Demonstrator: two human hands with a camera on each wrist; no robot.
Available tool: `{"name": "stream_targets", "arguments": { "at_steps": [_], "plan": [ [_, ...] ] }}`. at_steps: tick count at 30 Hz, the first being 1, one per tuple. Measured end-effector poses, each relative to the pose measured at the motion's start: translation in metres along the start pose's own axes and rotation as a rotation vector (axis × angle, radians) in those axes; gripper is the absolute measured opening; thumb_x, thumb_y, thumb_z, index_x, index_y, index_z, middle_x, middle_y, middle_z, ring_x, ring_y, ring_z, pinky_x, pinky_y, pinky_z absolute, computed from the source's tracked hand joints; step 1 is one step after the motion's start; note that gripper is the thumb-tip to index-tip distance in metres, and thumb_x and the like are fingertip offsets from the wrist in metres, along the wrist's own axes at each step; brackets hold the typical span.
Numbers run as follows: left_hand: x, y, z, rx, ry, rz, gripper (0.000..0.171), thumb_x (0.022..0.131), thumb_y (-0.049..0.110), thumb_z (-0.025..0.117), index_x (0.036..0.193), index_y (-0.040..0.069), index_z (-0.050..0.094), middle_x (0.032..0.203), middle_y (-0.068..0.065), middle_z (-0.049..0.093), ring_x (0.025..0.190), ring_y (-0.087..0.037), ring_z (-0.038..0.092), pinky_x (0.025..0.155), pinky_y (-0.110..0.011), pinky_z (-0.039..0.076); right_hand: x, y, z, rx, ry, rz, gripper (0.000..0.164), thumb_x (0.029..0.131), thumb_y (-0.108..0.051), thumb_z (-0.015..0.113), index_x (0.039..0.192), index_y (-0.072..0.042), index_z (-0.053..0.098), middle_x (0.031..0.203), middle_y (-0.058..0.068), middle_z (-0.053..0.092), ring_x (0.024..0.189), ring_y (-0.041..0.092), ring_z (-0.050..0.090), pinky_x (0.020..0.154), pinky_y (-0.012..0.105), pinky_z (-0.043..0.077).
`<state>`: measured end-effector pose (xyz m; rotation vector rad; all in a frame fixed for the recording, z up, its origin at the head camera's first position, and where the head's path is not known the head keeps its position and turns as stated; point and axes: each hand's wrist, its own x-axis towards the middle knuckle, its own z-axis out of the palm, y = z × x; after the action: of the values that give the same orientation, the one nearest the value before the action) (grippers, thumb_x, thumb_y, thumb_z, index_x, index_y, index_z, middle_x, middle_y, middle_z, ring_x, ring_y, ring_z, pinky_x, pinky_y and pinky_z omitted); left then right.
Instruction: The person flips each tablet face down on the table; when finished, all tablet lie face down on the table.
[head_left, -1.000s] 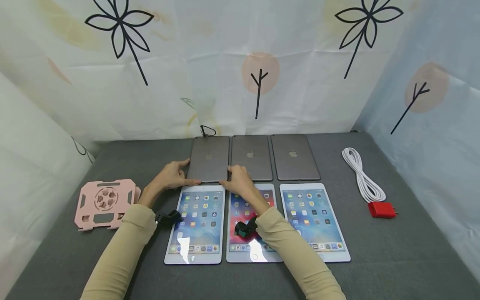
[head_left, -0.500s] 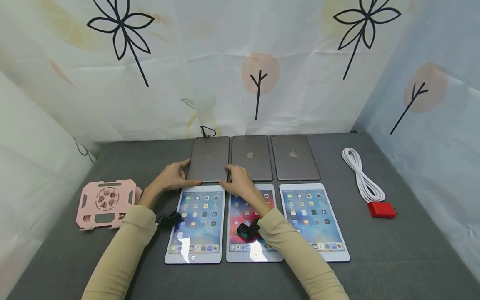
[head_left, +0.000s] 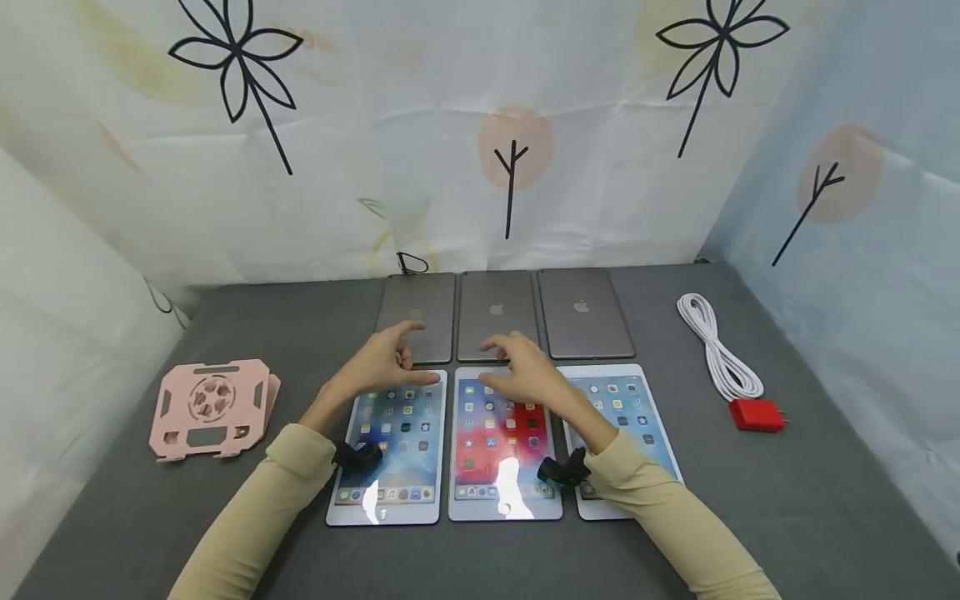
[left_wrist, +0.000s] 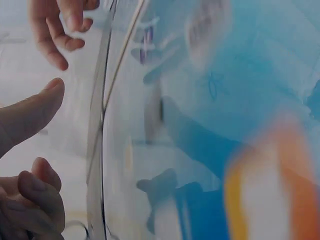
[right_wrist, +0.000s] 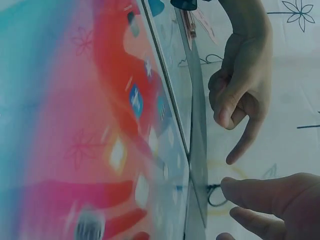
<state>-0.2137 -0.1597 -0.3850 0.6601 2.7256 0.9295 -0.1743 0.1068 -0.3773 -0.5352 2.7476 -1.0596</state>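
Note:
Three white-framed tablets with lit screens lie face up in the front row: a left one [head_left: 397,437], a middle one [head_left: 480,454] and a right one [head_left: 626,412]. Behind them, three grey tablets lie face down: left [head_left: 416,296], middle [head_left: 495,300] and right [head_left: 587,312]. My left hand [head_left: 384,362] holds nothing, over the left white tablet's far end, index finger and thumb spread. My right hand [head_left: 531,373], also holding nothing, is over the middle white tablet's far end, thumb and fingers apart. Their fingertips face each other across a gap in the right wrist view.
A pink folding stand [head_left: 213,404] with a round cutout lies at the left. At the right are a coiled white cable [head_left: 718,346] and a red plug adapter [head_left: 757,415]. Patterned cloth walls [head_left: 450,150] enclose the back and sides of the grey table [head_left: 420,562].
Both hands have let go of the left grey tablet and moved right and nearer. The right hand has shifted further. The tablets keep their layout.

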Motion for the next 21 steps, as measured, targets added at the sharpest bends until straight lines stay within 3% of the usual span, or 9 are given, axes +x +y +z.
{"name": "stream_targets", "arguments": {
  "at_steps": [7, 17, 21],
  "plan": [
    [0.004, 0.036, 0.026, -0.050, -0.054, 0.086, 0.092, 0.081, 0.032, 0.088, 0.152, 0.000, 0.040, 0.075, 0.000, 0.063, 0.053, -0.009, 0.053, 0.056, -0.025, 0.045, -0.027, 0.031, -0.030, -0.065, 0.005, -0.020, 0.050, 0.093, -0.020, 0.073, 0.137, 0.000, 0.061, 0.121, 0.027, 0.058, 0.095, 0.034, 0.060, 0.079, 0.044, 0.054],
    [0.009, 0.068, 0.058, -0.071, -0.146, 0.159, 0.093, 0.080, 0.031, 0.088, 0.153, 0.001, 0.040, 0.089, -0.006, 0.065, 0.050, -0.005, 0.048, 0.056, -0.022, 0.042, -0.065, 0.072, -0.061, -0.134, 0.067, 0.036, 0.046, 0.092, -0.020, 0.074, 0.132, 0.000, 0.064, 0.113, 0.026, 0.058, 0.099, 0.037, 0.054, 0.077, 0.048, 0.049],
    [0.015, 0.078, 0.067, -0.056, -0.167, 0.175, 0.093, 0.080, 0.031, 0.089, 0.153, 0.001, 0.040, 0.094, -0.008, 0.066, 0.051, -0.004, 0.046, 0.052, -0.018, 0.043, -0.079, 0.089, -0.070, -0.178, 0.094, 0.067, 0.042, 0.090, -0.022, 0.076, 0.125, 0.001, 0.068, 0.114, 0.029, 0.058, 0.102, 0.042, 0.050, 0.080, 0.056, 0.044]
  ]
}}
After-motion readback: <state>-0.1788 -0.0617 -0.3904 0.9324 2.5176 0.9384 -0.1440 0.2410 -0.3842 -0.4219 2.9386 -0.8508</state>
